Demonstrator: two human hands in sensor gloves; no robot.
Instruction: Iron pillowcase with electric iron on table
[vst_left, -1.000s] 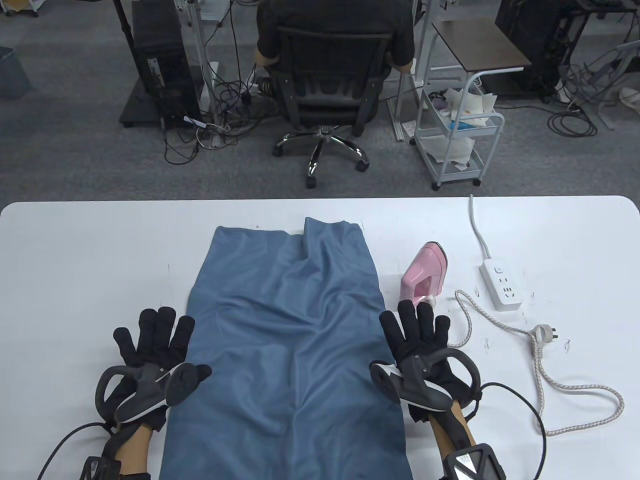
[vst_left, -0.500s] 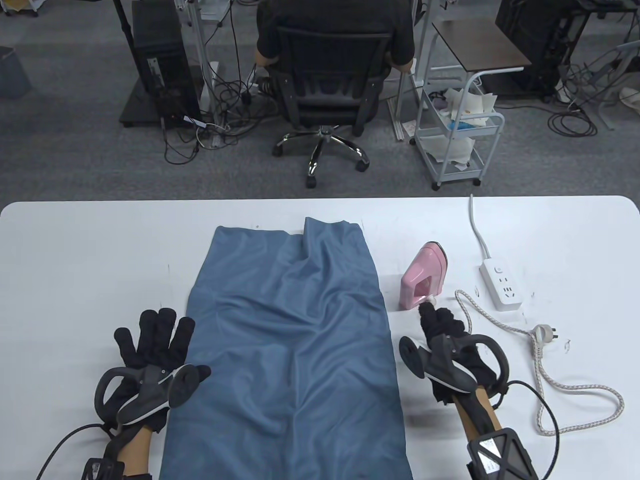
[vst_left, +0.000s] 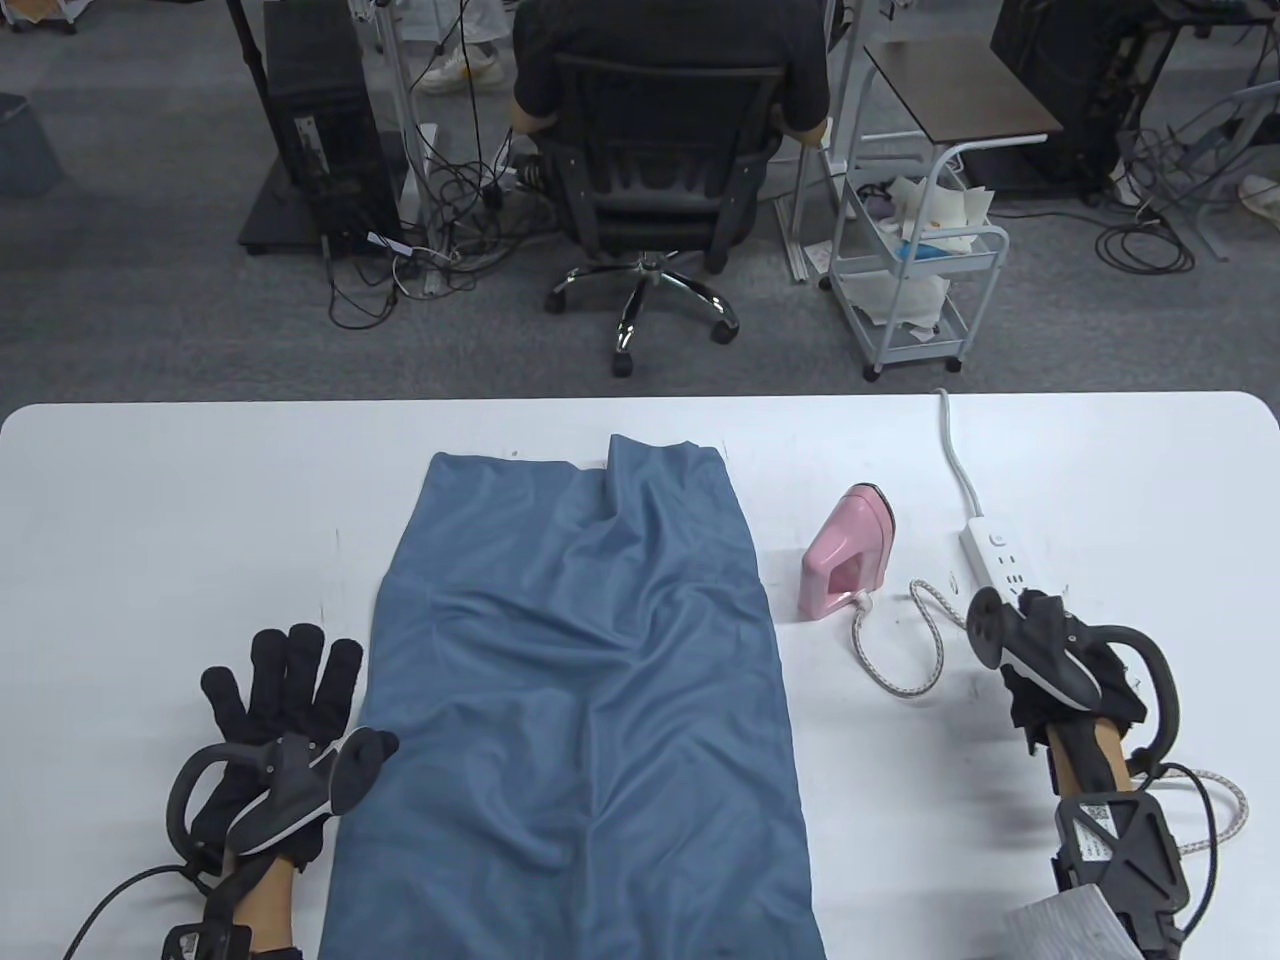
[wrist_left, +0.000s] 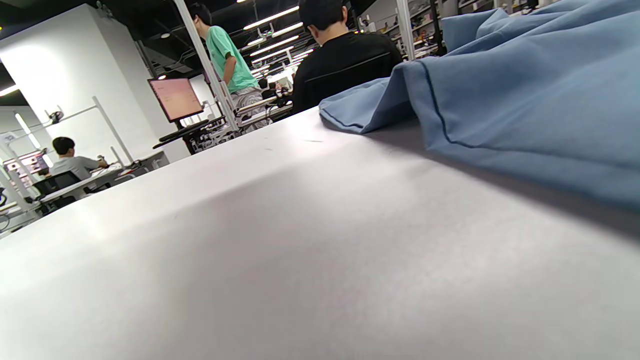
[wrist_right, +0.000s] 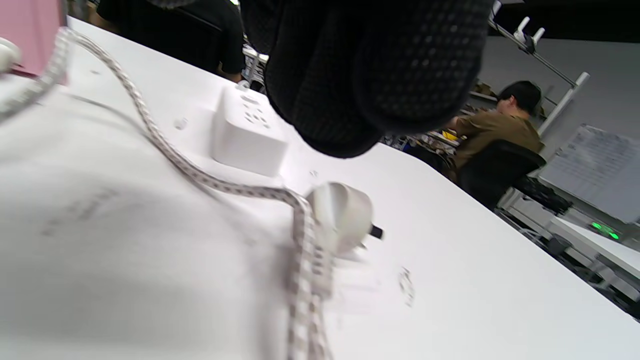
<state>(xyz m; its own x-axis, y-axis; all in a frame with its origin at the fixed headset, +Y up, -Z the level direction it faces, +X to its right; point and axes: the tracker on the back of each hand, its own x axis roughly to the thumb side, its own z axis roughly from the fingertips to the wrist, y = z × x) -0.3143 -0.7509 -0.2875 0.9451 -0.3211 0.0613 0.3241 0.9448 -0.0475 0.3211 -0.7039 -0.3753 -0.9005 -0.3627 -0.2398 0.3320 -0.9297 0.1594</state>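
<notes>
Left hand (vst_left: 270, 715): black knit glove, flat on the white table (vst_left: 150, 520), fingers (vst_left: 300, 660) spread, just beside the pillowcase's left hem.
Pillowcase (vst_left: 580, 690): smooth blue cloth, long and rumpled, mid-table, near end over the table's edge.
Iron (vst_left: 848, 550): pink, wedge-shaped, upright, just right of the cloth.
Cord (vst_left: 900, 650): braided, looping to a round white plug (wrist_right: 340, 215).
Power strip (vst_left: 1000, 560): white, blocky.
Right hand (vst_left: 1060, 670): hovers over the plug, fingers bunched; grip unclear.
</notes>
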